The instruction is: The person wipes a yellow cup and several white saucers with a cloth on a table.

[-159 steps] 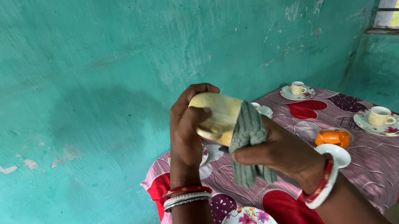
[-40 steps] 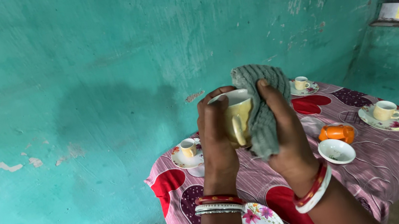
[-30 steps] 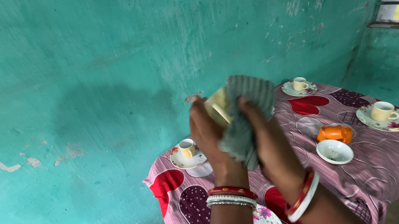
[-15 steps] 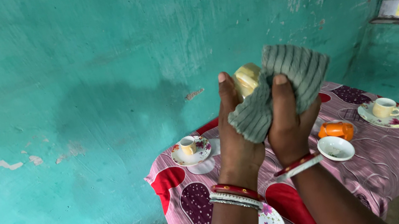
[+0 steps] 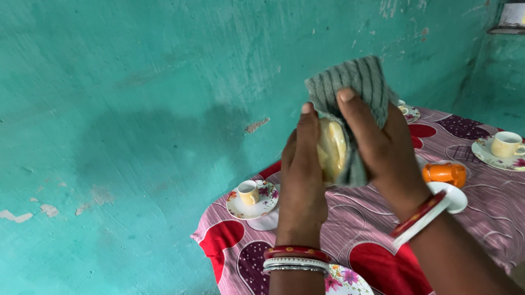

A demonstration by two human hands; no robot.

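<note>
1. Holding a yellow cup [image 5: 331, 149] up in front of the teal wall [image 5: 126, 85], the left hand [image 5: 303, 180] has its fingers curled round the cup's left side.
2. Pressing a grey ribbed cloth [image 5: 355, 87] onto the cup, the right hand [image 5: 386, 152] has thumb and fingers closed on the cloth, which drapes over the cup's top and right side.
3. Which way the cup's mouth points cannot be told; its long axis looks roughly upright.
4. One table with a heart-patterned cover [image 5: 497, 208] sits below, right of centre.
5. Two saucers with a small cup each show plainly: one at the left [image 5: 251, 202], one at the far right [image 5: 511, 154]; a third set is mostly hidden behind the cloth.
6. One orange container [image 5: 445, 172], one white bowl [image 5: 456, 197] with contents hidden, and one flowered plate [image 5: 348, 292] near the bottom edge lie on the cover.
</note>
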